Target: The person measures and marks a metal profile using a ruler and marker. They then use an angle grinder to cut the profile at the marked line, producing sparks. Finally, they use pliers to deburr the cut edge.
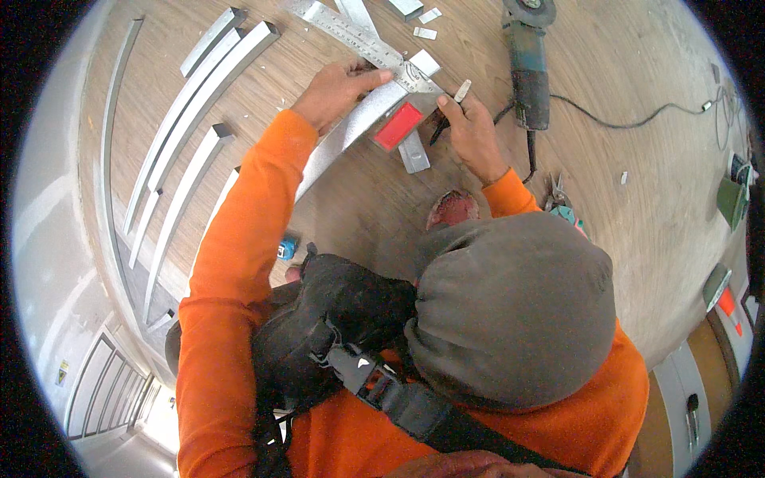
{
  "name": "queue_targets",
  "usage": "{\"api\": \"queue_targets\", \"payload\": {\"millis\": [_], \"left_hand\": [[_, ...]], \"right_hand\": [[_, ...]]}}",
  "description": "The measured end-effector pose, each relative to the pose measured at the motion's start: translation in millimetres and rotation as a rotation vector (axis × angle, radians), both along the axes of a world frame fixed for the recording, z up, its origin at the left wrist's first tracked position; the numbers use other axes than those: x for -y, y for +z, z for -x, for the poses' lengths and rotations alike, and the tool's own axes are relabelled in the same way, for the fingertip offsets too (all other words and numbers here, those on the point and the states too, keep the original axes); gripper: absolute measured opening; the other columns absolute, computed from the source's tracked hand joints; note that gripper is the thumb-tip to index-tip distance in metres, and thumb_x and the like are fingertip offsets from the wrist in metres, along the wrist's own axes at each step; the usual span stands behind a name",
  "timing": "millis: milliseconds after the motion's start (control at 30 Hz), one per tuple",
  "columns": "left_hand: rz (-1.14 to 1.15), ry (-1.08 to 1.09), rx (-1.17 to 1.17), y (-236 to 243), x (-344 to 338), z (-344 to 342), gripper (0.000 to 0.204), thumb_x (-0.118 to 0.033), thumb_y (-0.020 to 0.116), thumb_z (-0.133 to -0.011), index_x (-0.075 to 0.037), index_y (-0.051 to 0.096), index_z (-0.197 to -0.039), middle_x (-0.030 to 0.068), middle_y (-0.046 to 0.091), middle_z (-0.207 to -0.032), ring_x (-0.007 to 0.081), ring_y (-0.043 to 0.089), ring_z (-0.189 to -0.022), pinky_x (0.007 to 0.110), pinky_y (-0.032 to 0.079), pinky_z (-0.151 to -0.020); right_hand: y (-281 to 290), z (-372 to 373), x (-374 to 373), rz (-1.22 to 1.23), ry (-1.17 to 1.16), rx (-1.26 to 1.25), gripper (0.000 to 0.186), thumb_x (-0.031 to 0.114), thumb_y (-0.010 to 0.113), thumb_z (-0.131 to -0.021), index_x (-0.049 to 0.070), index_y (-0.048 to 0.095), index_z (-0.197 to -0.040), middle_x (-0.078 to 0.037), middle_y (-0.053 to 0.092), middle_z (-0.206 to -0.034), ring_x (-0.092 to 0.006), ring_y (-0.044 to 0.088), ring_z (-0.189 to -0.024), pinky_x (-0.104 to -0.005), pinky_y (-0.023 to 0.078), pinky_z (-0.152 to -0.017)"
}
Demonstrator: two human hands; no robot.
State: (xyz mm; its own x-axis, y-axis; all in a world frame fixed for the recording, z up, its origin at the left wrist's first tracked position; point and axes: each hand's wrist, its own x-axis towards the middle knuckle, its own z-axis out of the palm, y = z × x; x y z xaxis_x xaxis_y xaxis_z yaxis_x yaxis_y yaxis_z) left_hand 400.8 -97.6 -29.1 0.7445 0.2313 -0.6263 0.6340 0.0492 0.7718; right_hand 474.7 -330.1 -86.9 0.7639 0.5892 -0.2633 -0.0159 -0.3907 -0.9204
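On the floor (637, 103), the square (374, 48) lies across the metal strip (351, 127). The grinder (527, 64) lies right of both, long metal bars (199, 88) to their left, pliers (558, 195) nearer the person.

Small yellow label (62, 371) on the grey wall at far left, its print too small to tell.

The left hand (335, 92) presses a metal square (362, 36) onto an aluminium profile (351, 131); the right hand (470, 127) holds a pencil (456, 97).
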Motion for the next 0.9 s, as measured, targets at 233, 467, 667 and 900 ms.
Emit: {"api": "queue_targets", "payload": {"millis": [233, 467, 667, 900], "left_hand": [[-0.045, 0.213, 0.027, -15, 12, -15, 0.05, -0.027, 0.08, -0.086, 0.007, 0.066, -0.12, 0.0138, 0.072, -0.108, 0.0193, 0.066, -0.095, 0.029, 0.051, -0.085], [0.04, 0.257, 0.073, -26, 11, -17, 0.044, -0.023, 0.08, -0.085, 0.006, 0.068, -0.116, 0.0125, 0.073, -0.105, 0.0177, 0.066, -0.09, 0.029, 0.052, -0.084], [0.057, 0.263, 0.068, -34, 10, -20, 0.043, -0.022, 0.08, -0.085, 0.007, 0.069, -0.115, 0.0141, 0.073, -0.104, 0.0191, 0.067, -0.092, 0.03, 0.052, -0.084], [0.005, 0.186, 0.059, -44, 2, -23, 0.046, -0.023, 0.08, -0.085, 0.01, 0.068, -0.115, 0.0167, 0.073, -0.105, 0.0213, 0.069, -0.092, 0.031, 0.053, -0.085]], "right_hand": [[7, 2, 0, -0.039, 0.006, -0.029, 0.038, 0.031, 0.055, -0.102, -0.001, 0.067, -0.117, -0.026, 0.07, -0.105, -0.0389, 0.067, -0.098, -0.0445, 0.05, -0.087], [13, 0, 2, 0.025, -0.004, -0.073, 0.035, 0.029, 0.057, -0.102, -0.002, 0.069, -0.115, -0.019, 0.073, -0.104, -0.0309, 0.069, -0.096, -0.0409, 0.05, -0.085], [24, -1, 2, 0.072, -0.041, -0.01, 0.039, 0.035, 0.057, -0.101, -0.002, 0.07, -0.102, -0.023, 0.07, -0.092, -0.0342, 0.067, -0.085, -0.0424, 0.05, -0.078], [54, -33, 13, -0.078, -0.3, 0.255, 0.034, 0.031, 0.056, -0.105, 0.001, 0.071, -0.096, -0.001, 0.061, -0.076, -0.0112, 0.056, -0.073, -0.0275, 0.044, -0.064]]}}
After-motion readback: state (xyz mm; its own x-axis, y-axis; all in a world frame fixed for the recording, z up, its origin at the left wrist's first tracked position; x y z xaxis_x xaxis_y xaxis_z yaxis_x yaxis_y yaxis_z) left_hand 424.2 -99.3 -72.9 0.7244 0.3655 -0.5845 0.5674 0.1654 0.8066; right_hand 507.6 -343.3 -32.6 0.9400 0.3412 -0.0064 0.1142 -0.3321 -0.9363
